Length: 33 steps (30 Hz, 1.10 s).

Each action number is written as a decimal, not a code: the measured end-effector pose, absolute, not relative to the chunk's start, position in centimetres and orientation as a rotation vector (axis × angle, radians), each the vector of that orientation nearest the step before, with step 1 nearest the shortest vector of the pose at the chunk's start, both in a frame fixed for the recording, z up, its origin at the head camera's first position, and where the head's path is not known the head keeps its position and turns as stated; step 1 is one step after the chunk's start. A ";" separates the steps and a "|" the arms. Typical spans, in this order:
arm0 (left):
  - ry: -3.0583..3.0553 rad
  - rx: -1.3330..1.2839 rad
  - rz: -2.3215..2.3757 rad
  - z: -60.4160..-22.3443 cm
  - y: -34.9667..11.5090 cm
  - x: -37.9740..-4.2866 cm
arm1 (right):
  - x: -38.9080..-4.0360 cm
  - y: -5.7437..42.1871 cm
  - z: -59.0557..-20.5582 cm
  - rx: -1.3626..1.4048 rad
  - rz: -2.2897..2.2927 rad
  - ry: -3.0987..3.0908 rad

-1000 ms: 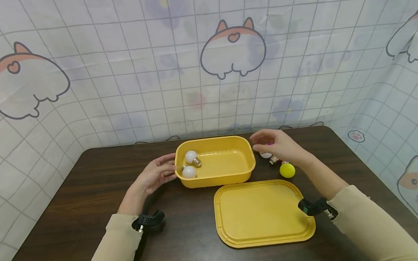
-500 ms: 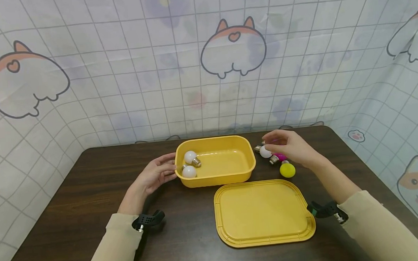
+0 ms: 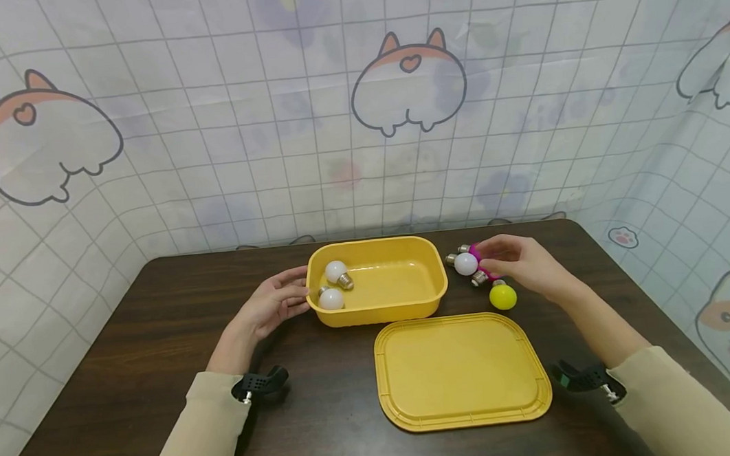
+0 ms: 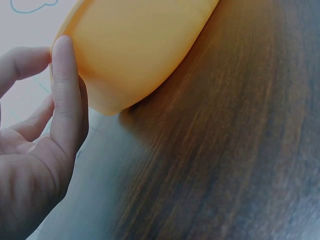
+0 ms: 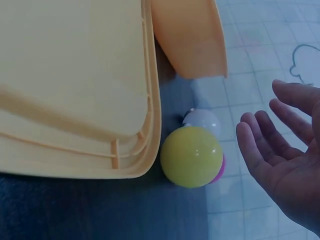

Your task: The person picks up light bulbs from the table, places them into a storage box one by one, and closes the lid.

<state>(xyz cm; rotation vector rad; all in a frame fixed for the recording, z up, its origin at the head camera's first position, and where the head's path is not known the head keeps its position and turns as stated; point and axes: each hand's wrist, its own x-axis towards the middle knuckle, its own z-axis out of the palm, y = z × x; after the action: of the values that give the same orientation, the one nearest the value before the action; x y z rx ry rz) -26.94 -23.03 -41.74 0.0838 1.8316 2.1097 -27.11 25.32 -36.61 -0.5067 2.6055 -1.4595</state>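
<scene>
My left hand (image 3: 273,305) touches the left end of a yellow plastic bin (image 3: 378,316) with extended fingers. Inside that bin, at its left, lie two white light bulbs, one farther back (image 3: 335,271) and one nearer (image 3: 331,299). To the right of the bin, my right hand (image 3: 524,264) hovers over a small group of bulbs, its fingers loosely bent and holding nothing in the right wrist view. The group has a white bulb (image 3: 466,264), a yellow bulb (image 3: 503,296) and magenta bulbs (image 3: 475,251), partly hidden by the hand.
A flat yellow lid (image 3: 462,371) lies on the dark wooden table (image 3: 324,402), just in front of the bin. Behind the table hangs a white gridded cloth (image 3: 244,158) with cartoon animals. A black strap circles each wrist.
My right hand has moved right and slightly nearer, away from the bin's right end, uncovering the white bulb and parts of the magenta ones. My left hand has stayed at the bin.
</scene>
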 end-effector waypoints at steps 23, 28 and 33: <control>1.814 0.087 2.126 -41.8 -23.1 -27.0 | -25.9 27.8 -38.7 -0.416 -1.449 2.668; 1.815 0.087 2.126 -41.9 -23.1 -27.1 | -25.8 28.2 -38.9 -0.405 -1.400 2.708; 1.817 0.093 2.127 -42.1 -23.2 -27.1 | -25.6 28.3 -39.1 -0.408 -1.335 2.742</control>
<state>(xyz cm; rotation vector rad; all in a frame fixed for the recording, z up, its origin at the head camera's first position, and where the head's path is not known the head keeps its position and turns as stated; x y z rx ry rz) -27.11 -23.18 -42.06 0.0927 1.8168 2.1266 -25.61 28.33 -39.07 -0.4084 2.7417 -1.3350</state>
